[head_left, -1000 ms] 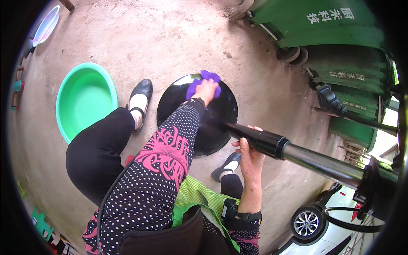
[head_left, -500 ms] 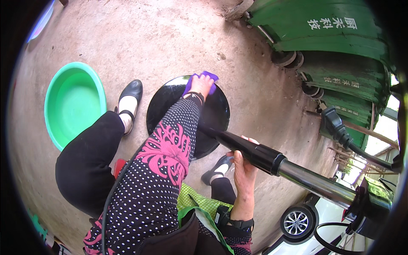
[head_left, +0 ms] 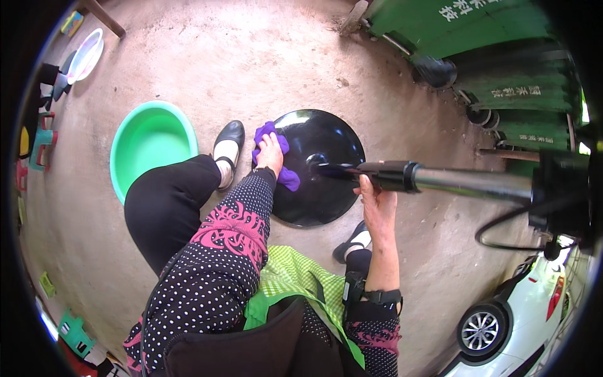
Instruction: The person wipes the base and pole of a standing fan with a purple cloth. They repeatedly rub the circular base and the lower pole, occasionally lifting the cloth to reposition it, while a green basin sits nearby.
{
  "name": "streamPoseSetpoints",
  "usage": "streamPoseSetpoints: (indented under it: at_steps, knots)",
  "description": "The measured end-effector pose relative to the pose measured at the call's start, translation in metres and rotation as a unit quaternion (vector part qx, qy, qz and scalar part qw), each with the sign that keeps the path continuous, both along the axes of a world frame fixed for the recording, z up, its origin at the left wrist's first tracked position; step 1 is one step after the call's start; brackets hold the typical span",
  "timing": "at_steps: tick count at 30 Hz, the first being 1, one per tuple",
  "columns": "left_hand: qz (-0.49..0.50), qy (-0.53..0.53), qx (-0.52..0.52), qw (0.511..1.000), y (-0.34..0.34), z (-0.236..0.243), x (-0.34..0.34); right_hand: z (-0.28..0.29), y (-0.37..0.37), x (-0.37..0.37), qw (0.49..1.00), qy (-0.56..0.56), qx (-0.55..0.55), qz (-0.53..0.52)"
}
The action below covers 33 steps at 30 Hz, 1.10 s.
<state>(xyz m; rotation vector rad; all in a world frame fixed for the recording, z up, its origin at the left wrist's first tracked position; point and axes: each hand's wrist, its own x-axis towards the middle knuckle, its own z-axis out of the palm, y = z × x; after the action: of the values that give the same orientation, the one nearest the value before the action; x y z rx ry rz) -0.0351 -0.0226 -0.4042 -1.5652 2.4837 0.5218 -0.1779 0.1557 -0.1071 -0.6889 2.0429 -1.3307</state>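
My left hand (head_left: 270, 152) presses a crumpled purple cloth (head_left: 288, 179) against the left rim of a glossy round black base (head_left: 317, 204). Its fingers bend over the cloth. From the middle of the base rises a stand's pole (head_left: 468, 180), black at the lower part and shiny metal above, leaning to the right. My right hand (head_left: 379, 204) grips the black lower part from below, thumb on the near side; its other fingers are mostly hidden behind the pole. The base sits between my feet, tilted toward me.
A green plastic basin (head_left: 151, 135) stands left of my left shoe (head_left: 228, 141). Green metal panels (head_left: 468, 34) with wheels line the far right. A white car (head_left: 524, 320) is at the lower right. A pale basin (head_left: 85, 56) and small stools (head_left: 43, 141) lie at the far left.
My left hand has slid with the cloth from the far edge of the base round to its left rim. The pole lies more level in view, my right hand still on it. The view has shifted.
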Motion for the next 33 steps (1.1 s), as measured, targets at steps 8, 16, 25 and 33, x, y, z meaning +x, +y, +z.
streamPoseSetpoints:
  at_steps: [8,16,25,33]
  knots:
    - [0.022,-0.122,-0.001,0.992,0.064,-0.007,0.036,0.045,0.043,0.012,0.966,0.180,0.169,0.071]
    - [-0.266,-0.290,-0.133,0.909,0.155,-0.022,0.020,0.069,0.118,0.012,0.888,0.347,0.294,0.073]
    - [-0.396,-0.035,-0.063,0.915,0.217,-0.008,-0.068,0.089,0.170,0.009,0.870,0.367,0.330,-0.003]
    - [-0.238,-0.004,-0.239,0.941,0.156,-0.031,-0.187,0.086,0.180,0.015,0.872,0.332,0.357,0.027]
